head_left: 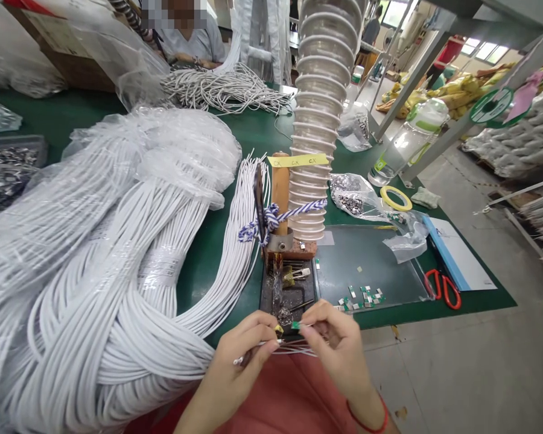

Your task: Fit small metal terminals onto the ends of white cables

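My left hand (247, 349) is closed on a thin white cable (238, 361), which pokes out between its fingers. A small yellow piece (279, 329) shows at its fingertips; I cannot tell what it is. My right hand (339, 340) pinches a tiny green circuit board (295, 325), close to the left fingertips but apart from them. Just beyond both hands lies a dark tray (308, 289) with solder scraps. Over it a wooden-handled soldering iron (279, 187) stands upright, tip down, tied with a blue-and-white cord (298, 209).
Bundled white cables (163, 265) fill the left side. A clear ribbed hose (321, 120) rises behind the iron. At right are a flat plate (366, 253) with several small boards (366, 295), red-handled scissors (447, 289), yellow tape (396, 198) and a bottle (407, 141). Another person (190, 36) sits opposite.
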`<state>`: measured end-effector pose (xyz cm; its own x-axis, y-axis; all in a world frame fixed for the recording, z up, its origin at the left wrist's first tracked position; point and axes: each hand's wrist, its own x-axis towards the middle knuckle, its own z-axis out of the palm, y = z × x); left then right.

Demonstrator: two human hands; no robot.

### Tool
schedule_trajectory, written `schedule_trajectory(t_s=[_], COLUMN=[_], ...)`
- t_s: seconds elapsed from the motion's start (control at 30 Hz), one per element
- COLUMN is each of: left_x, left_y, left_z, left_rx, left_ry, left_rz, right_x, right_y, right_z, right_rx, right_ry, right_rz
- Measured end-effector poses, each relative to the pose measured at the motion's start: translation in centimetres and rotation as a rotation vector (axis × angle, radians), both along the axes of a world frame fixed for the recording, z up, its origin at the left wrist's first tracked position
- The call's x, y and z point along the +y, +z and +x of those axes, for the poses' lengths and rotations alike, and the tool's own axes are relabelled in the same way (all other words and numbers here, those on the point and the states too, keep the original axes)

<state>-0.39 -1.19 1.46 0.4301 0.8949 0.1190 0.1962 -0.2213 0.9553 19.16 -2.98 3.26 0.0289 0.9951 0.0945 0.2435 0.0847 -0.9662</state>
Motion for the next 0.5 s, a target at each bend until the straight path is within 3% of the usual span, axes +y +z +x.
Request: schedule_trajectory(t_s=[0.17, 0.5], left_x=[-0.1, 0.4], left_y=[-0.4, 0.4], left_z=[0.0, 0.7], left_rx=[-0.022, -0.060], left_ry=[0.136, 0.243], left_rz=[-0.004, 0.019], right_x=[0.2, 0.0], right_y=[-0.6, -1.2], right_z=[-2.8, -2.5], right_rx=[-0.101, -0.049], right_ry=[0.054, 0.116], right_rz=[-0.025, -0.093])
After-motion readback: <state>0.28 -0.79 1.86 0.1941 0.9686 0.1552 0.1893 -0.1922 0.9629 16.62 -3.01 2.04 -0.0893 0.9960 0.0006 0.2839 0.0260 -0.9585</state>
